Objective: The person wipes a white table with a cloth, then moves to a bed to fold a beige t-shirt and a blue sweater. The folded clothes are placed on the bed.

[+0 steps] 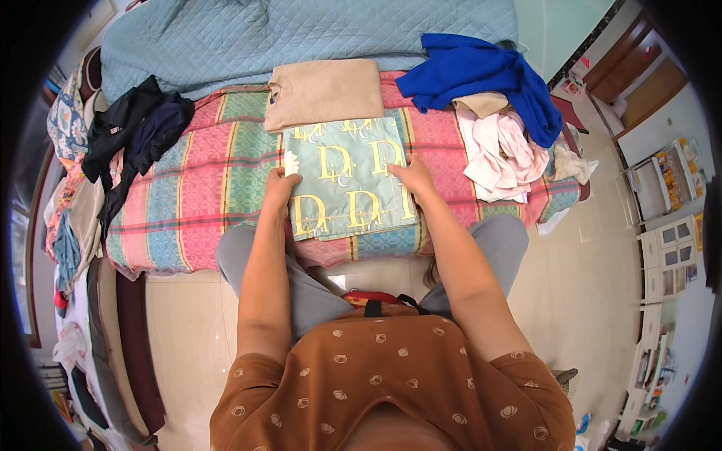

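Note:
A pale green cloth with large yellow printed letters (350, 175) lies folded into a rough rectangle before me. My left hand (280, 190) grips its left edge, thumb on top, next to a white flower print. On the opposite edge my right hand (413, 177) has its thumb over the cloth and its other fingers at the side or underneath, partly hidden. Just beyond, a beige folded shirt (330, 93) lies flat, its neckline at the left. The green cloth's far edge meets or slightly overlaps the shirt's near edge.
Everything rests on a plaid woven cover (203, 203). Dark garments (141, 127) are heaped at the left. To the right, a blue garment (485, 79) lies over crumpled pale pink clothing (502, 152). A light blue quilted cover (316, 34) spans the back. Tiled floor (569, 315) shows at right.

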`<state>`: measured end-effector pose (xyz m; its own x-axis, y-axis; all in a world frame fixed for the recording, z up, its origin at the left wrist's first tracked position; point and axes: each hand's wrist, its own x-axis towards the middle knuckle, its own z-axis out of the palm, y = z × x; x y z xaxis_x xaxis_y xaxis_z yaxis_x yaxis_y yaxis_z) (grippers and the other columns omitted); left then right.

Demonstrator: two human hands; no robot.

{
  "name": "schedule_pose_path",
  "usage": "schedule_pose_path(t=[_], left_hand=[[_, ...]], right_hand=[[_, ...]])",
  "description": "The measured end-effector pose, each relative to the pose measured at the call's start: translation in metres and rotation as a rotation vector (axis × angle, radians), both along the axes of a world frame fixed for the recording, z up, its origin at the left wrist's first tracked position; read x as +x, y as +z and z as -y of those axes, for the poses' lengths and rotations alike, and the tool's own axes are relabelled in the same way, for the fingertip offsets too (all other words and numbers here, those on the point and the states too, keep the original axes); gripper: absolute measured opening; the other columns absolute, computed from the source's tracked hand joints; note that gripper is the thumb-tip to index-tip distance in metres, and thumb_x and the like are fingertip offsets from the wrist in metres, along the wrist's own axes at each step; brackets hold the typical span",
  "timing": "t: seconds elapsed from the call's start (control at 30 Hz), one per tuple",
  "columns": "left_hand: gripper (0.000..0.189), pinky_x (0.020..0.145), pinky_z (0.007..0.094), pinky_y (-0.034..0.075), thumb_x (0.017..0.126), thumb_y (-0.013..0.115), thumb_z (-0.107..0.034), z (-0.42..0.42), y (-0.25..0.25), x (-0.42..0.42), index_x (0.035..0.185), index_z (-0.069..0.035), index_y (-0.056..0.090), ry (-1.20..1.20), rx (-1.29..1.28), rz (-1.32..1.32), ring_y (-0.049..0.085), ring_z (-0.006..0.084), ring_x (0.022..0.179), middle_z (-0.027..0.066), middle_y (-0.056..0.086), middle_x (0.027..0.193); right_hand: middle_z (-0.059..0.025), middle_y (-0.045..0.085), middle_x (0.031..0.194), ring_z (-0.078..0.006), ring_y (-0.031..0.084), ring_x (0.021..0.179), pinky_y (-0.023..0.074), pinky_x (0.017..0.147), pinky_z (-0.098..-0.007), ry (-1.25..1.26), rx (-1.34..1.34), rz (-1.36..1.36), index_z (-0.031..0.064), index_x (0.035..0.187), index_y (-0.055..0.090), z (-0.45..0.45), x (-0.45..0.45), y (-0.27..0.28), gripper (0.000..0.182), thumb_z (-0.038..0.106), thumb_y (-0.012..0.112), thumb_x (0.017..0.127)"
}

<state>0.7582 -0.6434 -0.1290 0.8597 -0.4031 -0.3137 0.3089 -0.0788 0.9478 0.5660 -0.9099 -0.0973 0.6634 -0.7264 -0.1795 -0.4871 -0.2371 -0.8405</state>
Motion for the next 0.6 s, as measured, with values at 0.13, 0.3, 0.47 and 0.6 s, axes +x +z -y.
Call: schedule_pose_path(t=[0.13,0.3,0.47,0.6], left_hand=[[0.049,0.083,0.0302,0.054,0.082,0.061,0.005,0.015,0.025,-0.018,0.131,0.004,0.055,-0.135,-0.265,0.052,0.067,0.0198,0.094,0.0121,0.068,0.114],[0.058,0.085,0.0287,0.053,0.082,0.058,0.008,0.018,0.085,-0.017,0.14,0.001,0.054,-0.193,-0.311,0.194,0.067,0.017,0.096,0.0095,0.068,0.118],[0.055,0.091,0.0303,0.052,0.085,0.058,0.006,0.033,0.149,0.037,0.14,0.001,0.053,-0.201,-0.309,0.357,0.065,0.0173,0.103,0.0094,0.067,0.122],[0.053,0.089,0.0337,0.053,0.087,0.061,-0.001,0.067,0.178,0.129,0.139,0.002,0.052,-0.221,-0.232,0.503,0.067,0.0218,0.1,0.0146,0.067,0.119]], right_hand=[[-0.017,0.068,0.117,-0.0252,0.066,0.106,0.0517,0.09,-0.0354,0.058,0.293,0.239,-0.0057,0.13,0.055,0.009,-0.017,-0.025,0.05,0.011,0.068,0.085],[-0.0146,0.067,0.122,-0.021,0.064,0.108,0.0493,0.094,-0.0331,0.197,0.166,0.406,-0.0031,0.139,0.053,0.013,-0.013,0.015,0.053,0.007,0.063,0.088],[-0.0134,0.067,0.123,-0.018,0.064,0.107,0.0496,0.093,-0.0325,0.275,0.086,0.572,-0.0007,0.14,0.054,0.044,0.039,0.084,0.052,0.008,0.062,0.09],[-0.0163,0.068,0.124,-0.0211,0.065,0.109,0.0497,0.093,-0.0332,0.279,-0.077,0.624,0.0003,0.14,0.054,0.083,0.115,0.114,0.053,0.012,0.063,0.089]])
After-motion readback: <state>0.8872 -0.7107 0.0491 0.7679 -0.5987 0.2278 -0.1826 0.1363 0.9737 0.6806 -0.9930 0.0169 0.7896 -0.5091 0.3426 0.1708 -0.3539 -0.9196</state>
